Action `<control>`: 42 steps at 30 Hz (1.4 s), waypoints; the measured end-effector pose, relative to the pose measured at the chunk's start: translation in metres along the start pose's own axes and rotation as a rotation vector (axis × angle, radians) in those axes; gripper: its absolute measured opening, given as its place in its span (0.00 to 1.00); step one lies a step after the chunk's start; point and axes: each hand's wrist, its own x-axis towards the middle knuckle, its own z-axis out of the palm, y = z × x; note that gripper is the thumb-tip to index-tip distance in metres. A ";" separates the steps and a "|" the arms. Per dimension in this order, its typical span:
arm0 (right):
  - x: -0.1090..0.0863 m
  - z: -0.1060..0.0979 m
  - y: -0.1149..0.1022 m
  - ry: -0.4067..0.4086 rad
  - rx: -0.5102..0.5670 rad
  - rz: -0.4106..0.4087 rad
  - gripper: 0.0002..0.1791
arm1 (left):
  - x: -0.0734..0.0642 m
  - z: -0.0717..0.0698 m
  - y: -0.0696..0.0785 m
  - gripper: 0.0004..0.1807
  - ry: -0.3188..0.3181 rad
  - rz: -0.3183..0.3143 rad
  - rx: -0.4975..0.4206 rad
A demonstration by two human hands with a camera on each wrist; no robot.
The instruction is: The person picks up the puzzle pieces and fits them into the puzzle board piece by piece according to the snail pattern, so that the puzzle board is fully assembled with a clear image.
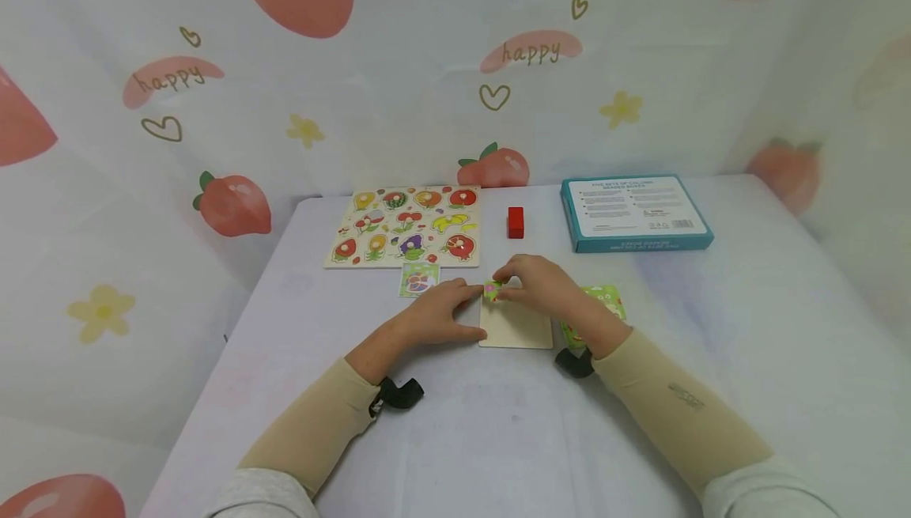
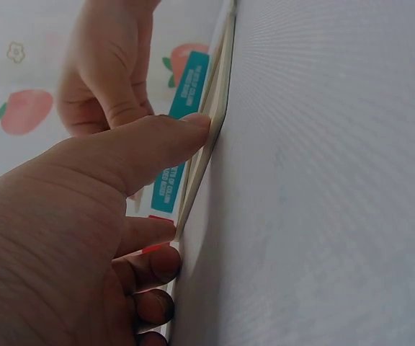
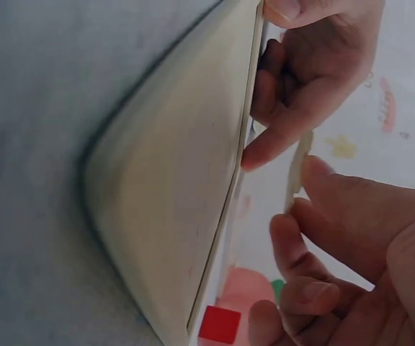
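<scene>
A bare, pale wooden square board [image 1: 518, 327] lies on the table in front of me. My left hand [image 1: 440, 314] touches its left side, thumb at the near corner and index finger farther up. In the left wrist view, the thumb [image 2: 182, 130] rests against the board's edge. Over the far left corner, my right hand [image 1: 535, 285] pinches a small green puzzle piece [image 1: 491, 290] with a pink patch. The right wrist view shows this piece [image 3: 298, 169] edge-on between thumb and index finger, raised off the board. Its picture is hidden there.
Behind my left hand are a small picture card [image 1: 418, 279] and a fruit peg puzzle [image 1: 406, 245]. A red block [image 1: 515, 222] stands farther back, left of a teal box [image 1: 640, 245]. A green picture card [image 1: 614, 294] is partly hidden beneath my right wrist.
</scene>
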 end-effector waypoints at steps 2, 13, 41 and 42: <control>0.001 0.001 0.001 -0.021 0.014 0.013 0.19 | 0.000 0.000 0.000 0.41 0.000 -0.004 0.000; 0.007 0.010 0.006 -0.060 0.014 0.041 0.17 | -0.001 -0.002 0.001 0.43 -0.012 -0.022 -0.008; -0.014 -0.017 -0.005 0.060 -0.141 0.012 0.25 | 0.000 0.002 0.000 0.44 -0.021 -0.025 0.008; -0.016 -0.021 -0.006 0.072 -0.131 0.013 0.26 | 0.000 0.001 0.000 0.44 -0.022 -0.028 0.010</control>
